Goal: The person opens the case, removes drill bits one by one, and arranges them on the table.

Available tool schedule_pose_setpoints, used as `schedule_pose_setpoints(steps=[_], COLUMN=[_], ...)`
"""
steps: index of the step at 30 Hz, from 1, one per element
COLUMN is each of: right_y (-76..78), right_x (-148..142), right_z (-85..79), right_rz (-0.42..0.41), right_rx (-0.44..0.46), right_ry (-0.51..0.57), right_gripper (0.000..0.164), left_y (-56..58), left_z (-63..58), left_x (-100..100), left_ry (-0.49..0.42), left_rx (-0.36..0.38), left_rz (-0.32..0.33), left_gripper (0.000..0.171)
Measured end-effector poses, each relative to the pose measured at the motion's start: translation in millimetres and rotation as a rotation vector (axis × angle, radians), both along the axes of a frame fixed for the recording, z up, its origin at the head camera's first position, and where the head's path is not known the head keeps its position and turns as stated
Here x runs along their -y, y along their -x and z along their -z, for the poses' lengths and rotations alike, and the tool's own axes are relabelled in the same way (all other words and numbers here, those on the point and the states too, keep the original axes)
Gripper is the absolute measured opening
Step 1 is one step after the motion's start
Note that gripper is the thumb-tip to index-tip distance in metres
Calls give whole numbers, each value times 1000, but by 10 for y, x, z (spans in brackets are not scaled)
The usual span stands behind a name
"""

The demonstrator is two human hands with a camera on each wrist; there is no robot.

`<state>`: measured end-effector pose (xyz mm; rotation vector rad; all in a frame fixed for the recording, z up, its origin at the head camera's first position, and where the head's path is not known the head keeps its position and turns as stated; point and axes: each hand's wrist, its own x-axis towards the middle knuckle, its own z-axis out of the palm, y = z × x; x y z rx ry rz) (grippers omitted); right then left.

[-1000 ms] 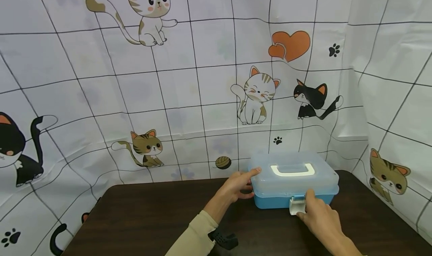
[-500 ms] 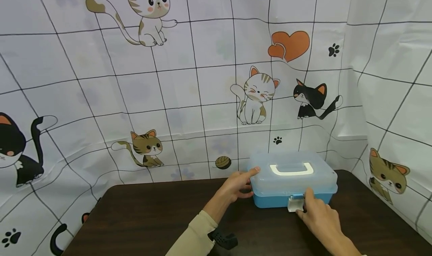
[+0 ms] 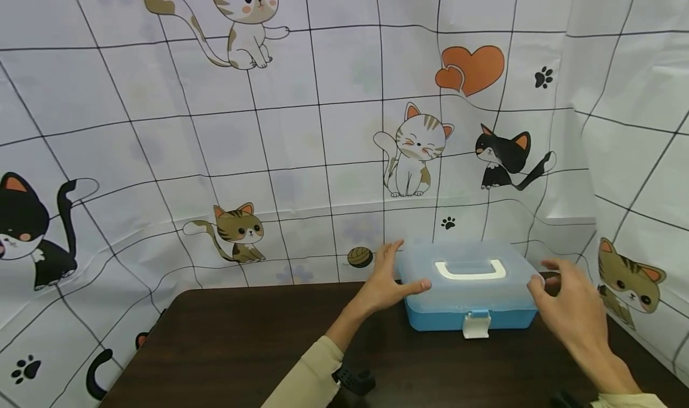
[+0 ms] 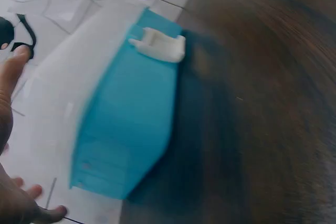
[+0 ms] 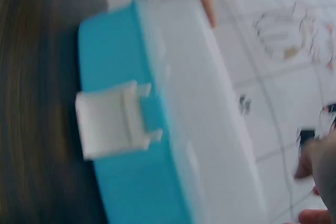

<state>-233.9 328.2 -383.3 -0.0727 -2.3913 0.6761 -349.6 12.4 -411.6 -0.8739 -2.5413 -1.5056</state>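
Note:
A plastic storage box with a light-blue base and a frosted lid sits on the dark table. The lid is down, and a white handle lies on top. At the front, the white latch hangs flipped outward, also visible as a latch in the right wrist view. My left hand is spread at the box's left end, thumb across the lid's front corner. By the right end, my right hand has its thumb and bent fingers beside the lid's corner. Both wrist views are blurred.
Behind the table hangs a white cat-print sheet, close to the back of the box. The sheet continues along the right side, near my right hand.
My right hand has left the latch and moved to the box's right end. My left hand's fingers have lifted and spread upward beside the lid. The box stays in place.

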Motion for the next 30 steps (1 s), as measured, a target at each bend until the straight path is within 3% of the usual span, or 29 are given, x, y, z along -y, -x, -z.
schedule_pose_setpoints(steps=[4, 8, 11, 16, 24, 30], right_y=[141, 221, 232, 234, 189, 176], right_x=[-156, -215, -241, -300, -335, -312], right_z=[171, 314, 364, 395, 369, 334], right_rz=[-103, -235, -302, -343, -306, -310], right_rx=[70, 201, 227, 161, 82, 59], right_ry=[-23, -45, -45, -85, -148, -169], right_gripper=[89, 111, 119, 117, 99, 95], left_y=[-14, -44, -74, -115, -141, -167], left_z=[77, 158, 179, 151, 76, 26], left_x=[-35, -93, -117, -121, -112, -86], left_ry=[122, 167, 191, 208, 228, 237], left_rx=[-136, -136, -120, -115, -121, -131], left_rz=[82, 92, 85, 97, 92, 87], left_gripper=[113, 119, 119, 116, 109, 105])
